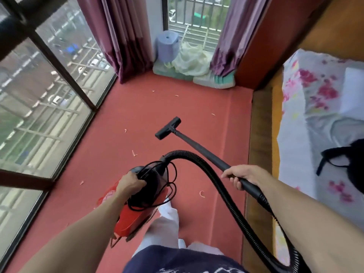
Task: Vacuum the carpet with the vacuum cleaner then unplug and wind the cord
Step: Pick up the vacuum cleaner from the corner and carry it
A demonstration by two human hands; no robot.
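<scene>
Left hand (130,184): clamped on red canister vacuum (136,215), carried above red carpet (137,115) | cord (169,182): looped on canister | right hand (242,174): closed round black wand (199,148) | floor nozzle (168,128): over carpet

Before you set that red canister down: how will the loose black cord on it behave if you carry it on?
The black cord looks limp: its loops droop off the red canister beneath the left hand, so it would probably swing and slip. A hanging loop may snag the ribbed hose.
</scene>
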